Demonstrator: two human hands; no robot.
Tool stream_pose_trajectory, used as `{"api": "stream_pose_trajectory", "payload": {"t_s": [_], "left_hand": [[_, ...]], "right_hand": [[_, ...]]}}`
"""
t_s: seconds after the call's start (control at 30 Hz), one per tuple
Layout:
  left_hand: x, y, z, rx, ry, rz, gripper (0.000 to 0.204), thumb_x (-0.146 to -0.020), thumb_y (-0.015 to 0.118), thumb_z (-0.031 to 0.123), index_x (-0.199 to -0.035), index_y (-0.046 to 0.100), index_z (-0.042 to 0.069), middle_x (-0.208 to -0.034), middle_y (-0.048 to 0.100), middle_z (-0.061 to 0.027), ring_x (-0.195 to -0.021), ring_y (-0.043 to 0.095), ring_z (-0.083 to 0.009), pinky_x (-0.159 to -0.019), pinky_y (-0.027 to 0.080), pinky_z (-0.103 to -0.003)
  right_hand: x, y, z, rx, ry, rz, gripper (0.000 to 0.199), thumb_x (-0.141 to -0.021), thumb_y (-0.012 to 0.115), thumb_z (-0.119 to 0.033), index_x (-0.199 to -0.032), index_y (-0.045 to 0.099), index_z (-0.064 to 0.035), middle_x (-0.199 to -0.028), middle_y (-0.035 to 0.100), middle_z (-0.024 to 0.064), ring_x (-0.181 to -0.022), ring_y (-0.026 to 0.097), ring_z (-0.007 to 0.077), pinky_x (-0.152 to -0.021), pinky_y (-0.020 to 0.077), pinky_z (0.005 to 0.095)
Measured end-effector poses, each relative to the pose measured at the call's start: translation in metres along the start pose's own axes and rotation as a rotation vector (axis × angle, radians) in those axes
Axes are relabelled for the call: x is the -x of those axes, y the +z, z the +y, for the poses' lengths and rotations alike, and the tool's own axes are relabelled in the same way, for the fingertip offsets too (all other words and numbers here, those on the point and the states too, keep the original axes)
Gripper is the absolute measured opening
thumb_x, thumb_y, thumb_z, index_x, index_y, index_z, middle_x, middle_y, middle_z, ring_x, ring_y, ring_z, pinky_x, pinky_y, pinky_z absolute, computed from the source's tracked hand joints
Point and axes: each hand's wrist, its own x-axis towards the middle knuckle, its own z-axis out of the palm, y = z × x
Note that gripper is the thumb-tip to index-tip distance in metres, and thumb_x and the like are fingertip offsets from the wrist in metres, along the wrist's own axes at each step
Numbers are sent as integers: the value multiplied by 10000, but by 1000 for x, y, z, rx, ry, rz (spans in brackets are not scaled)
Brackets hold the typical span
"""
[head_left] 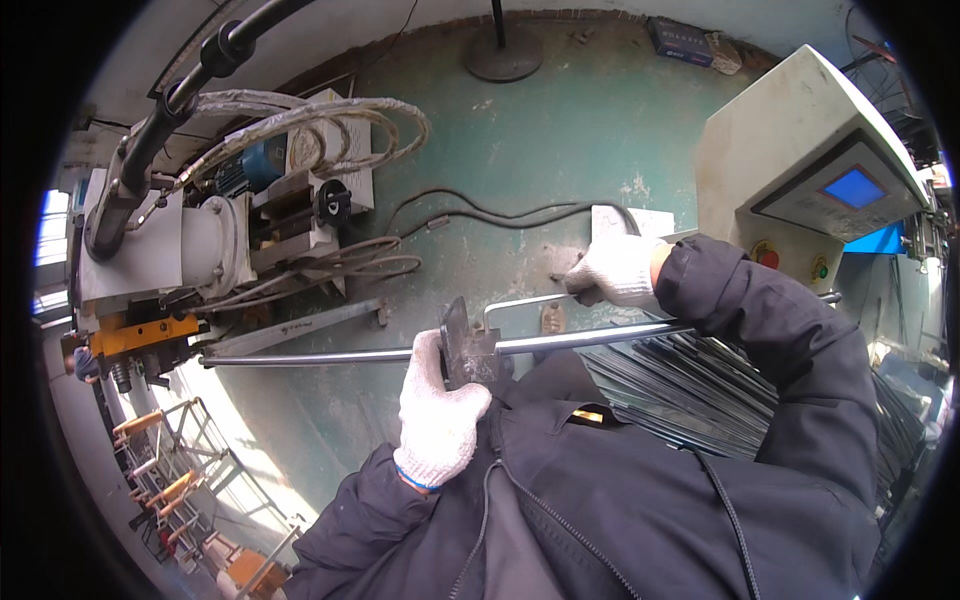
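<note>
Dk gry mtl block (480, 362) on shiny straight rod (330, 357)

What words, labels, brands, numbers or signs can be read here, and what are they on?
I'm not copying out any wording, but here is where marks show:
Dark box by the wall: small pale lettering.
Grey metal beam on the floor: dark marks, too small to read.
Blue screen: no text I can make out.
Metal block in the left hand: none I can see.
</note>
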Motion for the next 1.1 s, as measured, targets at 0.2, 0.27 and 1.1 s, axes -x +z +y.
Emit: {"api": "stream_pose_trajectory", "payload": {"t_s": [0.2,0.27,1.1], "left_hand": [[-1,-1,-9,-60,89,39,532,-832,627,-4,-1364,627,-21,-1162,663,-129,-1039,616,-225,-995,531,-329],[-1,-1,-10,-76,126,46,551,-830,626,3,-1380,620,-37,-1160,655,-140,-1034,615,-238,-996,531,-331],[-2,3,-6,-47,133,67,556,-792,649,19,-1343,659,-51,-1107,707,-165,-1001,665,-262,-995,547,-339]], "right_hand": [[-58,24,4,52,-51,15,215,-1043,646,-185,-1146,808,-88,-1066,852,176,-1037,820,448,-904,627,552],[-89,32,9,75,-121,-28,251,-1084,608,-212,-1164,809,-85,-1076,853,183,-1049,819,452,-916,628,557],[-101,48,14,39,-181,74,190,-1008,668,-135,-1132,801,-79,-1068,853,192,-1048,824,451,-903,626,561]]}}
